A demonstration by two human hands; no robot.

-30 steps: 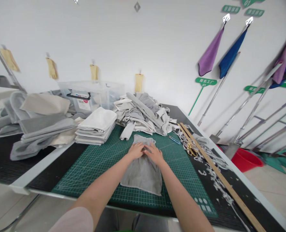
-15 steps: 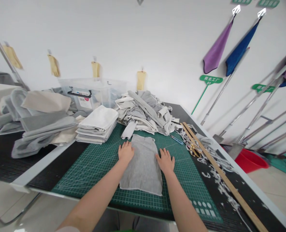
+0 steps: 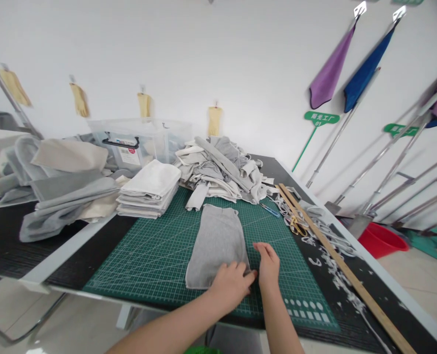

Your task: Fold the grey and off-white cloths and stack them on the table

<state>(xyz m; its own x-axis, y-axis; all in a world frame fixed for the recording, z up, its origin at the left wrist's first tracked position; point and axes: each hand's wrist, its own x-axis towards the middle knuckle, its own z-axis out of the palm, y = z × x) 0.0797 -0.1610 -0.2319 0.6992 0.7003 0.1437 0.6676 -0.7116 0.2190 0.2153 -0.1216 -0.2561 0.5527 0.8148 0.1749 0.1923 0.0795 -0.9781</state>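
"Where are the hands?"

"The left hand point(image 3: 230, 284), fingers bent, touches the gray cloth point(image 3: 214, 236) near the front edge of the green cutting mat point(image 3: 144, 260); I can't tell if it pinches. The right hand point(image 3: 269, 263), half closed, is over the mat's right half, its grip hidden."

"And the cloth?"

"Spread on the mat's middle."

"Further out?"

"A folded stack point(image 3: 148, 189) at the mat's far left, a heap point(image 3: 222, 172) behind it, scissors point(image 3: 297, 227) to its right."

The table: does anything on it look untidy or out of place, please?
Yes, on the right side. White scraps lie scattered on the black tabletop along the wooden strip, and pale cords lie in a tangle near the gold-handled scissors. This looks messier than the neat stack of folded cloths.
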